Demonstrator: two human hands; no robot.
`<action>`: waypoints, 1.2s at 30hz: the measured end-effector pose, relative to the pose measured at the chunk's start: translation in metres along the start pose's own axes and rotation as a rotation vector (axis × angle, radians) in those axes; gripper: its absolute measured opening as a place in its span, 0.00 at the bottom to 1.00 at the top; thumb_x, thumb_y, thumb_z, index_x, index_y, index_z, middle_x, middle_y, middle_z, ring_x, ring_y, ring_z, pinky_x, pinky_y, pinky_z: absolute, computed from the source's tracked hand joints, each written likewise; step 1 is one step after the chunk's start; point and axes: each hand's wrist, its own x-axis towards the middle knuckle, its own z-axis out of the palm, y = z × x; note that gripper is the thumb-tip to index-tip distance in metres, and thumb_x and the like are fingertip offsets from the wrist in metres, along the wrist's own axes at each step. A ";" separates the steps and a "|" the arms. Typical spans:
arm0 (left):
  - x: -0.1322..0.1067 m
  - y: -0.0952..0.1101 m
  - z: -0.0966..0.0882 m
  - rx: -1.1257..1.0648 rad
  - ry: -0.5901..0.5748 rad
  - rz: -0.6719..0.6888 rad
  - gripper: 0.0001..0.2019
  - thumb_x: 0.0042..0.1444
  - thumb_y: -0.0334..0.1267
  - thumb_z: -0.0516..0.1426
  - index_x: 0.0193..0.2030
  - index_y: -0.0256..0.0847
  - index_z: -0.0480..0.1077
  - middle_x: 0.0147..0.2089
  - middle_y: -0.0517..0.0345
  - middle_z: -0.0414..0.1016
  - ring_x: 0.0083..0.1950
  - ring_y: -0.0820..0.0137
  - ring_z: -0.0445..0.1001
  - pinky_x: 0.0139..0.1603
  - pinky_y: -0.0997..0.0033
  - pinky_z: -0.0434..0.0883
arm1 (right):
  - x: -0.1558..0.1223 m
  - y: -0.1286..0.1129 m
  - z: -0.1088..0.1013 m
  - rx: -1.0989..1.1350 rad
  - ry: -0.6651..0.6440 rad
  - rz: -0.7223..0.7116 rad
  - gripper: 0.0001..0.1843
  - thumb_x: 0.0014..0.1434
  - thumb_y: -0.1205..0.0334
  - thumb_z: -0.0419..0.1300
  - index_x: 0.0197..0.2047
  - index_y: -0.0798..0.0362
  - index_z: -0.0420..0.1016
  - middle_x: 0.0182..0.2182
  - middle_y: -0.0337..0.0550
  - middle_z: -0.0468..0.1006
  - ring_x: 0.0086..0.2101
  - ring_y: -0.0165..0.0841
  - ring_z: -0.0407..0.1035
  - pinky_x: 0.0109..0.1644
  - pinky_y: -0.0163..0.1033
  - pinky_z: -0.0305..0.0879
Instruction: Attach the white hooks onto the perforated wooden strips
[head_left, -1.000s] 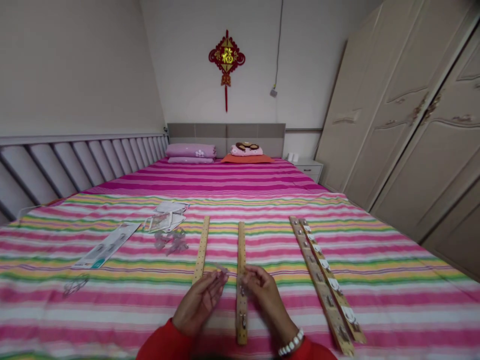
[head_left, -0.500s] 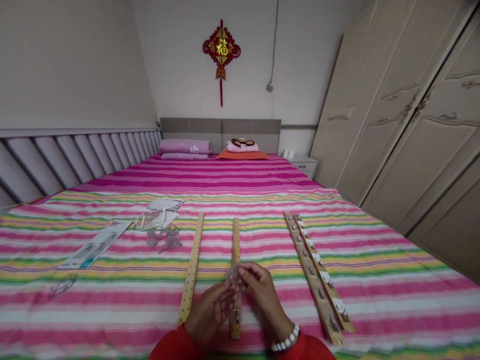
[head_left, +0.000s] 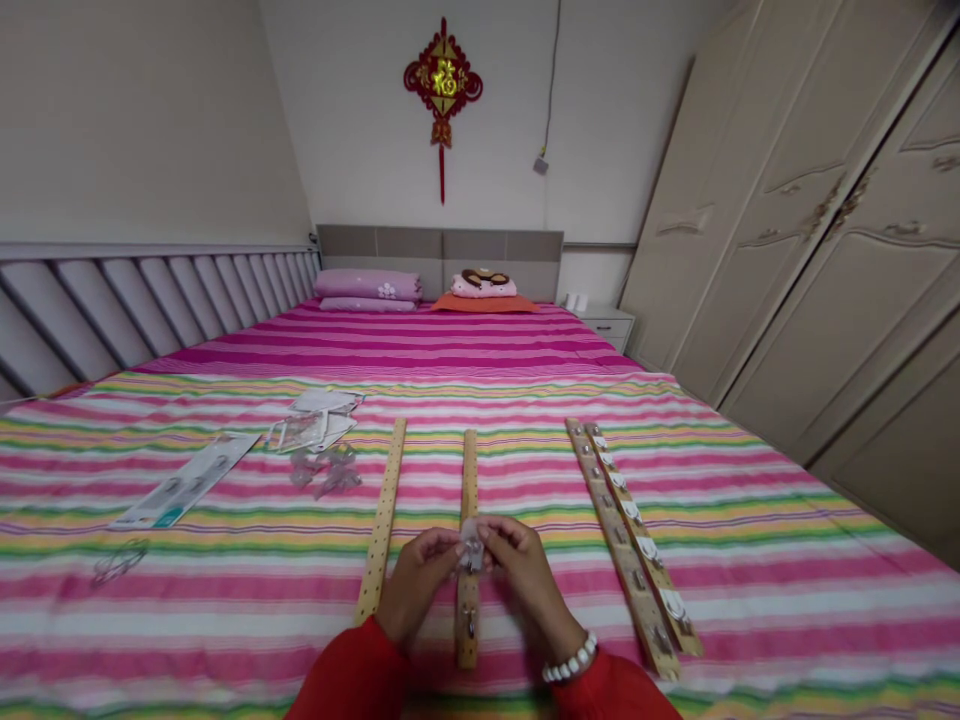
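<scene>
My left hand [head_left: 417, 588] and my right hand [head_left: 525, 577] meet over the middle wooden strip [head_left: 469, 480], which lies lengthwise on the striped bedspread [head_left: 750, 530]. Both hands pinch a small clear adhesive hook [head_left: 471, 547] between their fingertips, just above the strip. One metal hook [head_left: 469, 622] sits on the strip's near end. A second bare perforated strip [head_left: 384, 518] lies just left of my left hand. I wear red sleeves and a white bead bracelet [head_left: 571, 661] on the right wrist.
Two strips with several hooks fitted [head_left: 628, 528] lie side by side to the right. At left lie loose clear hooks [head_left: 324, 470], opened packets [head_left: 315, 425], a long card [head_left: 186, 482] and a wrapper [head_left: 118, 562]. Pillows [head_left: 369, 288] far back; wardrobe [head_left: 817, 230] along the right.
My hands have come together and now both pinch the clear hook over the middle strip. The view has tilted slightly, shifting everything left and up.
</scene>
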 end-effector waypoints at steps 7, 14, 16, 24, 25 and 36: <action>0.038 0.006 0.003 -0.017 0.121 -0.038 0.18 0.31 0.45 0.68 0.28 0.36 0.73 0.25 0.59 0.76 0.27 0.74 0.71 0.31 0.74 0.68 | 0.026 -0.002 -0.005 0.032 0.081 -0.012 0.18 0.35 0.54 0.73 0.29 0.55 0.79 0.18 0.37 0.76 0.17 0.26 0.66 0.21 0.32 0.60; 0.069 0.000 0.005 0.027 0.155 -0.025 0.16 0.28 0.42 0.67 0.24 0.36 0.71 0.20 0.62 0.73 0.23 0.74 0.69 0.27 0.74 0.67 | 0.053 0.009 -0.008 -0.026 0.135 -0.006 0.14 0.32 0.57 0.70 0.23 0.56 0.76 0.13 0.34 0.72 0.13 0.24 0.59 0.18 0.31 0.54; 0.071 -0.007 0.003 0.048 0.153 -0.015 0.14 0.29 0.42 0.66 0.23 0.36 0.71 0.19 0.62 0.72 0.22 0.74 0.69 0.27 0.73 0.66 | 0.054 0.016 -0.008 -0.021 0.151 0.002 0.13 0.33 0.58 0.69 0.22 0.56 0.75 0.13 0.35 0.73 0.13 0.24 0.59 0.18 0.31 0.53; 0.069 -0.021 -0.005 0.202 0.157 0.020 0.08 0.32 0.39 0.61 0.21 0.37 0.70 0.17 0.63 0.69 0.21 0.73 0.66 0.25 0.74 0.62 | 0.048 0.033 -0.007 -0.049 0.211 0.018 0.08 0.34 0.62 0.66 0.22 0.56 0.75 0.15 0.36 0.74 0.17 0.26 0.62 0.21 0.31 0.55; 0.070 -0.022 -0.005 0.212 0.158 0.025 0.08 0.33 0.39 0.61 0.21 0.37 0.70 0.17 0.63 0.69 0.22 0.73 0.66 0.25 0.73 0.62 | 0.048 0.034 -0.007 -0.056 0.210 0.021 0.07 0.34 0.63 0.65 0.22 0.56 0.75 0.15 0.35 0.73 0.17 0.26 0.62 0.20 0.31 0.54; 0.072 -0.032 -0.004 0.281 0.206 0.037 0.05 0.34 0.34 0.60 0.22 0.38 0.71 0.21 0.62 0.72 0.26 0.71 0.70 0.30 0.72 0.66 | 0.048 0.039 -0.009 -0.066 0.214 0.014 0.08 0.34 0.64 0.64 0.23 0.56 0.75 0.13 0.34 0.71 0.17 0.26 0.60 0.20 0.31 0.51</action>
